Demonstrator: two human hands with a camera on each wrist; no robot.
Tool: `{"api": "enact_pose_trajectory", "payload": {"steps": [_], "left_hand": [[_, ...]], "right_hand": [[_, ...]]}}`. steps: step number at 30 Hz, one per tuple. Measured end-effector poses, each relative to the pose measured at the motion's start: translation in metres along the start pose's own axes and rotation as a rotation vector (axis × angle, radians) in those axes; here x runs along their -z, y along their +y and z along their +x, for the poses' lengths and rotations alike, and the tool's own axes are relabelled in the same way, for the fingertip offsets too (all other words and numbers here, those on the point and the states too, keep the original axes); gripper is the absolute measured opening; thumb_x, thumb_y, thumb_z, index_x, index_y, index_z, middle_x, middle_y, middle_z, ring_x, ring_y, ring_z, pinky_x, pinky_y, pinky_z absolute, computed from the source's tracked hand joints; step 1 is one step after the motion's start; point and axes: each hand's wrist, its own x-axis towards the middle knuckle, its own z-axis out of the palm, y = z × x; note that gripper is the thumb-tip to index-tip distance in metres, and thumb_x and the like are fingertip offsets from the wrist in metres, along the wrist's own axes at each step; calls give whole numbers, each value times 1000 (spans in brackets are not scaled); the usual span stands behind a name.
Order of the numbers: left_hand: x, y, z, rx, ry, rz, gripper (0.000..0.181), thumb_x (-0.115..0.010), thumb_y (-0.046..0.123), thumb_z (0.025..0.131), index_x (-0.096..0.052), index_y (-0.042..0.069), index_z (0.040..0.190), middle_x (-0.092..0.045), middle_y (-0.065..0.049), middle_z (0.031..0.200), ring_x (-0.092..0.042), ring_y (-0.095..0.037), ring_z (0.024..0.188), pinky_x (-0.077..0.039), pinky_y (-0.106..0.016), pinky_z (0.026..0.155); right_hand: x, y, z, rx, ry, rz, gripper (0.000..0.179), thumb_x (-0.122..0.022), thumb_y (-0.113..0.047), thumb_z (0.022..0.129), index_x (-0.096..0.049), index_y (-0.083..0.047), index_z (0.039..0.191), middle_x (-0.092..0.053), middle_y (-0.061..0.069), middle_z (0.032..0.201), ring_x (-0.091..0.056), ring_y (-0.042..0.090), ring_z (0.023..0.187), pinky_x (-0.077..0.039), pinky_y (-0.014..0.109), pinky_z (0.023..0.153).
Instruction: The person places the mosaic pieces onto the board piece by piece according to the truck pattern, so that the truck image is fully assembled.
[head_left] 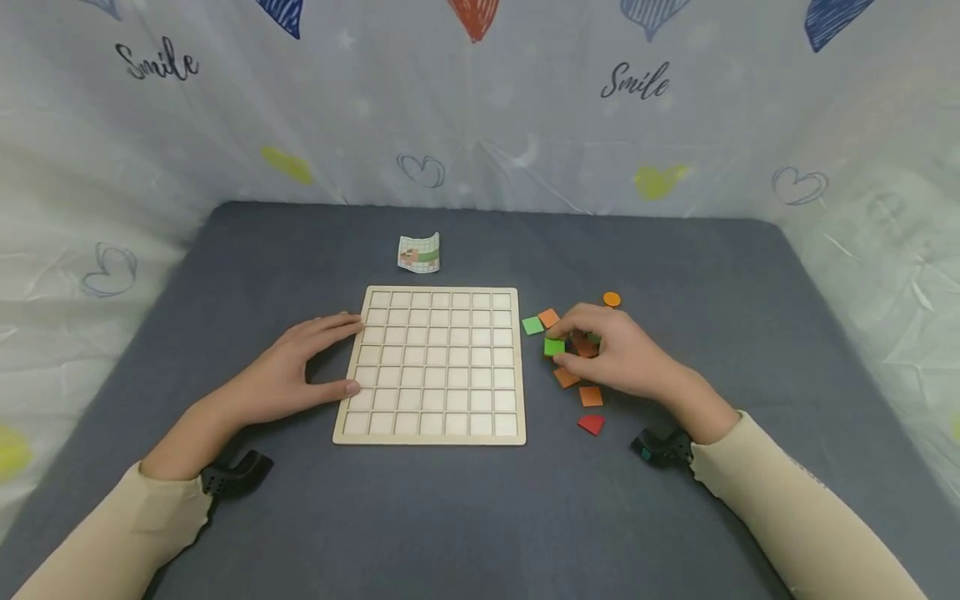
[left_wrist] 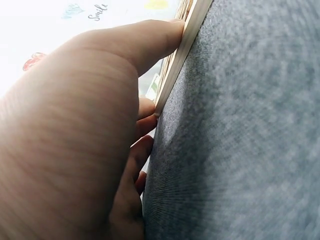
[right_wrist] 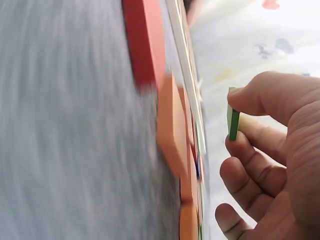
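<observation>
A pale wooden grid board (head_left: 429,442) with square cells lies flat on the table. My left hand (head_left: 288,372) touches its left edge, thumb and fingers spread and mostly straight; in the left wrist view the thumb (left_wrist: 155,37) lies against the board's side. To the right of the board, my right hand (head_left: 618,350) pinches a green square tile (head_left: 554,347) between thumb and fingers. In the right wrist view that green tile (right_wrist: 233,115) is held edge-on, raised off the table. Beneath and around this hand lie loose tiles, partly hidden by it.
Near the board's right edge are a light green tile (head_left: 532,325), orange tiles (head_left: 591,397), a red piece (head_left: 591,425) and an orange disc (head_left: 612,299). A small printed picture card (head_left: 418,253) lies behind the board. A patterned curtain (head_left: 480,108) hangs beyond the table.
</observation>
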Motion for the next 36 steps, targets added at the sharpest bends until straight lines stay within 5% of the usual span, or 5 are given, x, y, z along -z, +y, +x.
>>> {"api": "enact_pose_trajectory", "payload": {"steps": [5,13,22,36], "left_hand": [[1,0,0,-11,1,-1,86,-85,45,98,-44,21,169,-34,-9,176,-25,-46,162,-25,-77,121],[0,-1,-1,9,-10,1,88,-85,48,97,-44,21,170,-33,-9,176,-23,-45,163,-24,-77,121],[3,3,0,2,-20,-18,89,-85,47,98,-43,19,170,-32,-10,177,-21,-46,163,-24,-77,121],[1,1,0,5,-13,-22,86,-85,47,98,-45,21,169,-33,-8,176,-20,-44,164,-21,-77,123]], "right_hand": [[-14,-9,5,10,-25,27,28,-86,-5,94,-81,-15,119,-71,-7,105,-65,15,90,-56,32,72],[-36,-23,11,74,-48,-125,25,-86,-12,94,-81,-15,119,-69,-9,108,-58,11,88,-55,31,77],[-52,-33,17,107,-99,-156,25,-83,-16,96,-81,-14,121,-71,-8,113,-60,11,95,-53,35,86],[-56,-28,22,153,-101,-120,23,-80,-13,96,-81,-15,118,-69,-7,111,-60,12,93,-51,35,83]]}}
